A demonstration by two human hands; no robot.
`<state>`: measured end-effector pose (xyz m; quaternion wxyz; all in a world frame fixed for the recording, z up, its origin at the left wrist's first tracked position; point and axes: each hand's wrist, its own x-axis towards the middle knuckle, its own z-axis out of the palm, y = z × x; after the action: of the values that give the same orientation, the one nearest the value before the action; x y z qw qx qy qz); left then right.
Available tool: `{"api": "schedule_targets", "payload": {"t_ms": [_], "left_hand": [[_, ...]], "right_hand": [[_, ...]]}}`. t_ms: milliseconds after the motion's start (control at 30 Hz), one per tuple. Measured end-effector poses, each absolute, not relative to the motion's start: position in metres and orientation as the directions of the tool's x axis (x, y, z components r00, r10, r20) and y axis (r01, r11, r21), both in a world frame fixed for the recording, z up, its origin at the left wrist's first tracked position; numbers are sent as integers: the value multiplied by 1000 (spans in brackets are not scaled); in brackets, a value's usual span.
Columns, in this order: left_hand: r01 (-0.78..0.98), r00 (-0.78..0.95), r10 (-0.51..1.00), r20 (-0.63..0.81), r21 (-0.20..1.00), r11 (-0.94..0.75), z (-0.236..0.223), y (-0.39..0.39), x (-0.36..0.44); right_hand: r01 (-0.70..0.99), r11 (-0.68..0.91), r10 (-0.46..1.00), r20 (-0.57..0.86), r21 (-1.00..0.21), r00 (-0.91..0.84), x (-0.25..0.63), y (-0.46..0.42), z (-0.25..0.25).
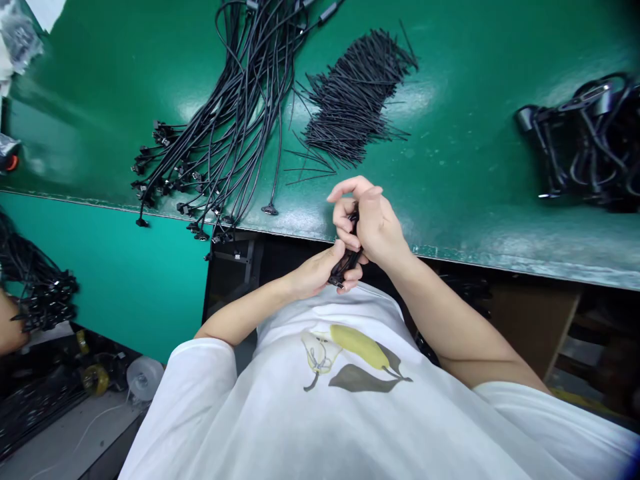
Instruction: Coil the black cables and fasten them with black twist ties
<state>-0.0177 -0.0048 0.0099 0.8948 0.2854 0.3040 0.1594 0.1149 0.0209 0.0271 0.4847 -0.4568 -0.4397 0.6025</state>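
Observation:
Close to my body, just off the table's front edge, a small black folded cable (339,275) is held between my two hands. My left hand (320,267) is closed around its lower part, and a connector end pokes out under the thumb. Curled fingers of my right hand (375,223) grip the upper part, with the index finger raised off it. The palms and fingers hide much of the cable. Beyond my right hand lies a pile of short black twist ties (355,100). A loose bunch of long black cables (250,113) lies left of that pile, connectors toward me.
Bundled black cables (590,147) lie on the green table (475,133) at the right. Another person's arm (7,323) shows at the left edge beside a hanging bunch of cables (45,293). A white spool (144,379) sits below on a lower surface.

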Motion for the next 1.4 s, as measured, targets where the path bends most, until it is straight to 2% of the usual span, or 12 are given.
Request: {"api": "schedule_targets", "payload": {"t_ms": [200,300,400,500,567,667,767,833,967,1100,1233,1400], "left_hand": [[-128,724,431,-538,509,851,22,-1,-7],[-227,698,470,-540,455,861,24,-3,-2],[-264,691,513,-510,482,835,21,-3,-3],[-146,748,482,-457,595,791,17,4,-9],[-14,764,479,-432,731,682,15,11,-14],[221,735,562,-380,917,332,16,20,-16],[377,668,694,-267,926,-6,19,19,-11],[394,626,753,-203,915,-81,20,14,-6],[266,517,827,-219,960,87,9,2,-2],[-173,424,827,-370,863,475,-1,8,-20],[-432,317,830,-459,709,557,7,26,-47],[-479,339,812,-474,656,583,18,35,-63]], "right_hand": [[-164,-85,996,-87,-983,7,119,25,24],[-267,-116,991,-130,-957,36,121,31,24],[-389,-198,974,-225,-900,23,125,34,29],[-367,-250,964,-265,-896,-8,129,30,36],[-309,-204,976,-216,-929,3,130,23,38],[-172,-83,994,-94,-982,60,129,12,34],[12,21,988,22,-1000,155,127,6,25],[131,71,972,98,-989,213,125,5,21],[221,76,981,112,-972,157,126,13,24],[324,140,988,152,-936,12,137,43,25],[694,223,974,129,-685,-186,141,83,6],[869,274,953,-7,-412,-304,132,109,-9]]}}
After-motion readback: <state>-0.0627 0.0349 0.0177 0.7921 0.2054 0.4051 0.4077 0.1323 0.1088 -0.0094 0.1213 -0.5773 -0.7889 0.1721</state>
